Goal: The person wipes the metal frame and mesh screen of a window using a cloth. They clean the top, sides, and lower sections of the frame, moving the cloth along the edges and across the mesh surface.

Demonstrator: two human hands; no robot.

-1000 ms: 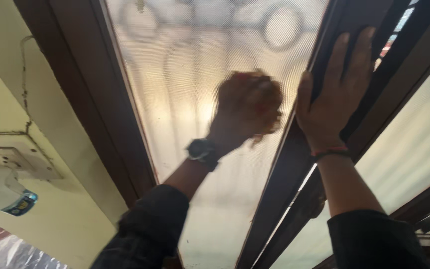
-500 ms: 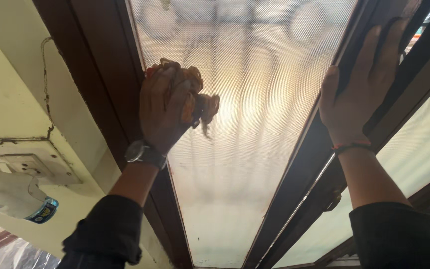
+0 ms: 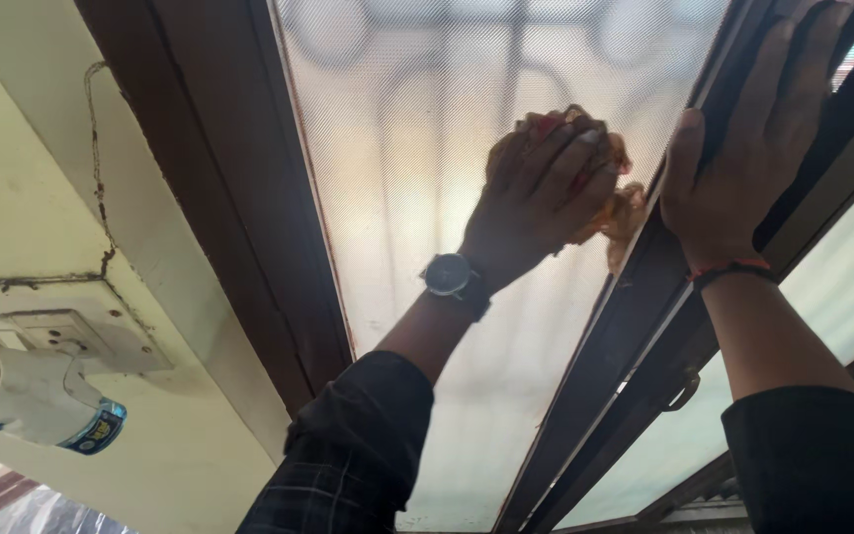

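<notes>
My left hand (image 3: 536,198) grips a crumpled orange-brown cloth (image 3: 623,210) and presses it against the frosted mesh window pane (image 3: 397,178), near the pane's right edge. A dark watch sits on that wrist. My right hand (image 3: 743,148) lies flat, fingers spread, on the dark brown window frame (image 3: 635,326) just to the right of the cloth. A red thread band circles the right wrist.
A second dark brown frame post (image 3: 229,198) runs down the left of the pane. On the cream wall at left sit a switch plate (image 3: 51,336) and a white plug-in device (image 3: 32,396). Another frosted pane (image 3: 842,287) lies to the right, with a small latch (image 3: 682,394) on its frame.
My left hand swept the cloth across the pane, from the right side to the left edge and back to the right edge. My right hand stayed pressed on the frame.
</notes>
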